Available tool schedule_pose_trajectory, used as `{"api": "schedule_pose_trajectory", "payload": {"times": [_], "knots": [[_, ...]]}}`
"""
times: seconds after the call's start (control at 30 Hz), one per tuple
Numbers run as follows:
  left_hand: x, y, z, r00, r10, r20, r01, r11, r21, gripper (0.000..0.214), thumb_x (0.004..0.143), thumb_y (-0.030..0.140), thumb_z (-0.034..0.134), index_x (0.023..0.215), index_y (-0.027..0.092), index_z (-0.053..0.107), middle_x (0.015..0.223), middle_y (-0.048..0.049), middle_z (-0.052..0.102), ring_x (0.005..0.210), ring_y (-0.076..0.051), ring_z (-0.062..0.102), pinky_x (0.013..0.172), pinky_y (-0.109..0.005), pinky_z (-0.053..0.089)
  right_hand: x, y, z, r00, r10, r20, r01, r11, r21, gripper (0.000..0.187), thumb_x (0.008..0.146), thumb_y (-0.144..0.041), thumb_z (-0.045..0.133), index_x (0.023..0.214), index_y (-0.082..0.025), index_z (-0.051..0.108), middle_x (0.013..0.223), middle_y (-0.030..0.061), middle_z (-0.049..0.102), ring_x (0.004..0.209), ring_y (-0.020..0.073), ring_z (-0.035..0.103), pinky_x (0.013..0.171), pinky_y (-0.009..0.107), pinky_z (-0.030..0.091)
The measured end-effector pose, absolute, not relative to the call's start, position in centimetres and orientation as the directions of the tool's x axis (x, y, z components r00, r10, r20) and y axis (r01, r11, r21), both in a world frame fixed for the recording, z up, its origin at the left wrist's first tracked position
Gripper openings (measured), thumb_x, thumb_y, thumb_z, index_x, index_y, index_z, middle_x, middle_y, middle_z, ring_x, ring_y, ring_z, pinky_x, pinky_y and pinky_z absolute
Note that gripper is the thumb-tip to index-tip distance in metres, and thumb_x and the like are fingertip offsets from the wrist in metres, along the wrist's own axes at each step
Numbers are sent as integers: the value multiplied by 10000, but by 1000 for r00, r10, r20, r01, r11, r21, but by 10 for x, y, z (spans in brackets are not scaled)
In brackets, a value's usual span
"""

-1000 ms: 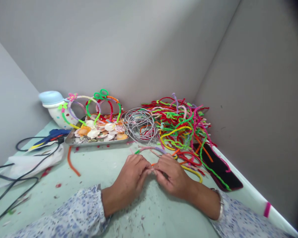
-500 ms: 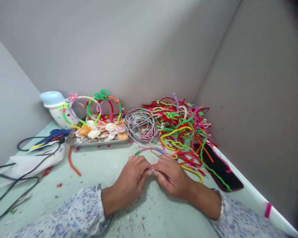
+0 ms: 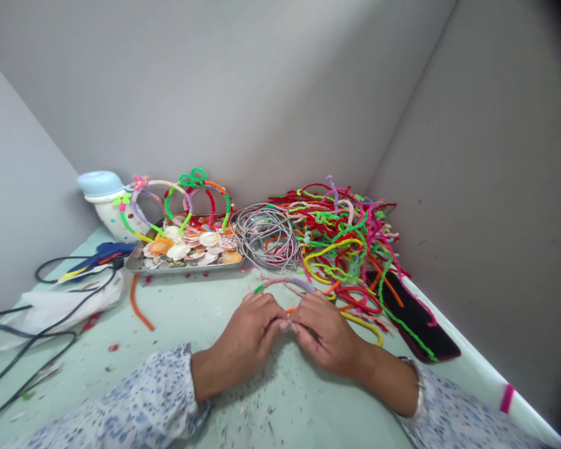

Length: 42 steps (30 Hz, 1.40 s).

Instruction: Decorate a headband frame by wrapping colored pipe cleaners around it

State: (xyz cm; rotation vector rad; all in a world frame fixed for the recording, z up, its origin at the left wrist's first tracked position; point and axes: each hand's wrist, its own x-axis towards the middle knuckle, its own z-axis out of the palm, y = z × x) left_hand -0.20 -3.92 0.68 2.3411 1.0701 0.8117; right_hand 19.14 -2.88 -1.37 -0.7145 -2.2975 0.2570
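Observation:
My left hand and my right hand rest on the pale green table, fingertips meeting in a pinch at the middle. Between them they hold a piece wrapped in pipe cleaner, pink and purple with a green end, arching just beyond the knuckles. An orange strand shows behind the fingers. The exact spot where the fingers grip is hidden by the knuckles.
A big heap of coloured pipe cleaners fills the far right corner, grey wire hoops beside it. A metal tray of shells with decorated headbands stands left, then a white jar, a glue gun, cables and a dark phone.

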Motion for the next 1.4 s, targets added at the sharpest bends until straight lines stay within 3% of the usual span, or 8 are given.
{"api": "schedule_pose_trajectory", "payload": {"times": [0.57, 0.7, 0.77, 0.87, 1.03, 1.27, 1.4], "knots": [[-1, -39, 9, 546, 765, 343, 555, -636, 535, 219, 938, 262, 430, 801, 185, 583, 781, -29, 598, 785, -194, 521, 762, -366, 374, 190, -27, -16, -595, 556, 581, 421, 831, -363, 157, 882, -174, 439, 854, -180, 593, 714, 30, 575, 709, 183, 488, 694, 352, 355], [-3, -42, 13, 407, 773, 487, 558, -632, 538, 88, 894, 236, 518, 946, 200, 577, 938, -55, 611, 929, -219, 530, 855, -390, 382, 191, -26, -12, -477, 620, 622, 451, 781, -433, 139, 882, -186, 460, 818, -189, 584, 699, 23, 561, 699, 182, 496, 677, 336, 365], [-5, -44, 15, 272, 764, 585, 571, -618, 541, 166, 870, 208, 550, 1036, 202, 542, 1043, -76, 585, 1019, -230, 509, 898, -396, 379, 192, -26, -10, -391, 676, 624, 470, 730, -496, 150, 893, -199, 462, 800, -192, 579, 694, 22, 554, 693, 181, 497, 673, 330, 375], [-6, -46, 15, 168, 751, 638, 552, -608, 570, 169, 865, 170, 547, 1028, 203, 520, 1021, -74, 574, 998, -218, 514, 872, -373, 406, 194, -27, -8, -291, 737, 610, 458, 667, -588, 161, 911, -221, 460, 806, -198, 580, 717, 25, 565, 702, 180, 508, 675, 323, 394], [-3, -46, 10, 293, 754, 588, 495, -646, 582, 116, 868, 154, 525, 962, 206, 569, 938, -63, 619, 920, -216, 548, 815, -364, 424, 194, -28, -9, -237, 763, 602, 421, 639, -644, 141, 915, -227, 464, 849, -201, 586, 761, 28, 590, 742, 185, 540, 711, 325, 414], [-1, -45, 4, 461, 721, 517, 571, -687, 449, 353, 866, 150, 497, 1215, 203, 513, 1168, -103, 589, 1083, -254, 494, 937, -435, 377, 195, -28, -10, -233, 775, 587, 404, 626, -667, 152, 921, -237, 454, 876, -202, 595, 779, 30, 596, 749, 184, 545, 711, 322, 421], [-1, -45, 3, 433, 773, 464, 681, -618, 394, 389, 833, 160, 517, 1221, 190, 516, 1073, -119, 569, 990, -275, 490, 849, -456, 398, 195, -28, -10, -236, 781, 579, 402, 621, -673, 153, 922, -249, 454, 883, -205, 596, 776, 33, 598, 739, 188, 546, 694, 320, 432]]}}
